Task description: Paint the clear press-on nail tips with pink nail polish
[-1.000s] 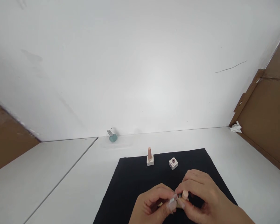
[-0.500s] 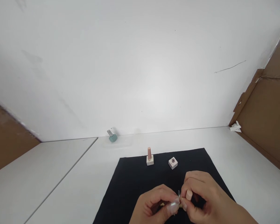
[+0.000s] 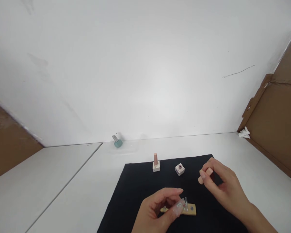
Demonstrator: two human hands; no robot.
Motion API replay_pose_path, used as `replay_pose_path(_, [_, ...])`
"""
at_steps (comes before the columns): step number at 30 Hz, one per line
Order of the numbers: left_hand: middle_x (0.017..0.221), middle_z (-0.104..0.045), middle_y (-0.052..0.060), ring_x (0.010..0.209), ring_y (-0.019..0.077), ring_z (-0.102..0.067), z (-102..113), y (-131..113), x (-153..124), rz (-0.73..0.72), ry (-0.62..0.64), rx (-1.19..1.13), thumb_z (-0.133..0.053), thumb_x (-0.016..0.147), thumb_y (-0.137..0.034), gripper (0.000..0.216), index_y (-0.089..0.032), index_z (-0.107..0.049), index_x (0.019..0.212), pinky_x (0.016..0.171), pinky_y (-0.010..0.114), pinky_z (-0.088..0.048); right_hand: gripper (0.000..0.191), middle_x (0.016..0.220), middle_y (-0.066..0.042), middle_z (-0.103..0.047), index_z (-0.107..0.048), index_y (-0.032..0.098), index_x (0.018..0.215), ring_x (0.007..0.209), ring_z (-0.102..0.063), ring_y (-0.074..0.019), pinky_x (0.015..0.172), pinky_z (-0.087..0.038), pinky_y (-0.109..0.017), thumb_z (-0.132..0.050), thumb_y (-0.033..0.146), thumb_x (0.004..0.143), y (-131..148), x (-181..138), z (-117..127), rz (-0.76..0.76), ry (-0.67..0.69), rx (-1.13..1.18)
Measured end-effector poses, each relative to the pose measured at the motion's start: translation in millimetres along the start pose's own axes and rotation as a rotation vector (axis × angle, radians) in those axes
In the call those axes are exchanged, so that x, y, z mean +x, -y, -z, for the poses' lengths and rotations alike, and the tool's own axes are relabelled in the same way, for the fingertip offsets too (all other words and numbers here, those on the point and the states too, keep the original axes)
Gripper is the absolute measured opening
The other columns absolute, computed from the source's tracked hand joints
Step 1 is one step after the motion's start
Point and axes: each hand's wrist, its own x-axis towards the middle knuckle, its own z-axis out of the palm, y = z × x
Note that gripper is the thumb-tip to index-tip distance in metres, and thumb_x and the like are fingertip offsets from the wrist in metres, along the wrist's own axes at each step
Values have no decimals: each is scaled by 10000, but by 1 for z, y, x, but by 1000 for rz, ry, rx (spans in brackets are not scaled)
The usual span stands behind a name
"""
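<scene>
My left hand [image 3: 157, 210] is curled around a yellow strip [image 3: 192, 209] low over the black mat [image 3: 133, 191]. Clear pieces like false nail tips [image 3: 185, 203] stand on or beside the strip near my thumb, and a grey dot shows at its right end. My fingers hide the middle of the strip. To the right, my right hand [image 3: 219, 184] pinches a pink nail polish cap [image 3: 205, 176] tilted between thumb and fingers. Whether a brush hangs from it cannot be seen. Ahead of the hands sits an uncapped nail polish bottle [image 3: 179, 169], its dark neck showing.
A capped nail polish bottle [image 3: 156, 165] stands upright at the mat's back edge. Farther back, a teal bottle with a grey cap [image 3: 117, 141] rests by the white wall. Crumpled white tissue [image 3: 244, 133] lies at the right corner near a brown cardboard panel [image 3: 276, 123].
My right hand has moved up and right with the cap, away from my left hand. The right end of the yellow strip has come into view; my left hand stays nearly in place.
</scene>
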Motion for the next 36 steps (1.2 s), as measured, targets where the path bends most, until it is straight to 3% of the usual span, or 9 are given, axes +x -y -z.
replay_pose_path(3, [747,-779,4,714,176,-680,5,0,5,1,-63,-17,-917,665,-293,265,-275,-867,925,683,235,-557,241,762,8,-697,-626,256,802,697,-651,-166,637,-497,-260,-565,324,1024,0,1,-2,-90,-170,-13])
replay_pose_path(6, [744,-757,5,713,154,-640,14,0,13,-3,-99,58,-900,694,-316,132,-231,-845,779,665,203,-518,230,854,-17,-772,-686,269,906,841,-689,-217,733,-532,-290,-587,450,1007,-5,2,-1,-255,-354,-26])
replay_pose_path(9, [711,-728,3,702,147,-609,18,2,18,17,-139,69,-903,656,-316,157,-200,-801,683,648,197,-487,313,867,-31,-778,-701,268,984,805,-668,-225,717,-539,-303,-594,561,977,-14,4,3,-406,-431,18])
replay_pose_path(13, [693,-686,-11,660,139,-580,12,11,18,-21,-126,2,-895,619,-260,149,-195,-765,652,601,199,-461,364,756,-19,-705,-724,249,927,715,-611,-196,677,-528,-283,-631,601,937,-15,6,3,-425,-329,199])
replay_pose_path(18, [779,-690,6,715,169,-634,9,18,11,-141,32,118,-800,742,-163,69,-204,-771,695,661,243,-505,330,680,15,-667,-681,232,838,616,-558,-149,619,-478,-251,-651,540,953,5,-1,-7,-374,56,501])
replay_pose_path(21, [815,-716,21,742,183,-660,8,17,8,-206,51,224,-775,773,-144,91,-213,-780,715,682,253,-518,285,709,18,-675,-659,227,829,669,-583,-151,647,-478,-245,-655,476,966,16,-6,-14,-331,167,503])
replay_pose_path(26, [809,-737,30,735,191,-678,3,15,5,-257,54,304,-767,794,-135,124,-222,-790,709,675,255,-520,272,723,14,-699,-640,224,768,687,-621,-162,681,-504,-263,-634,402,974,15,-4,-22,-290,150,396])
replay_pose_path(31, [805,-752,33,722,186,-691,0,13,3,-303,74,357,-750,804,-113,155,-226,-792,705,661,243,-514,332,714,-1,-738,-629,235,766,683,-640,-182,684,-505,-283,-630,494,973,9,0,-19,-389,-62,337])
replay_pose_path(36, [805,-747,27,722,178,-694,-3,14,1,-329,92,427,-729,829,-104,174,-234,-793,733,658,231,-512,322,674,10,-729,-603,237,753,678,-644,-179,690,-503,-284,-617,457,988,17,-3,-16,-322,163,407])
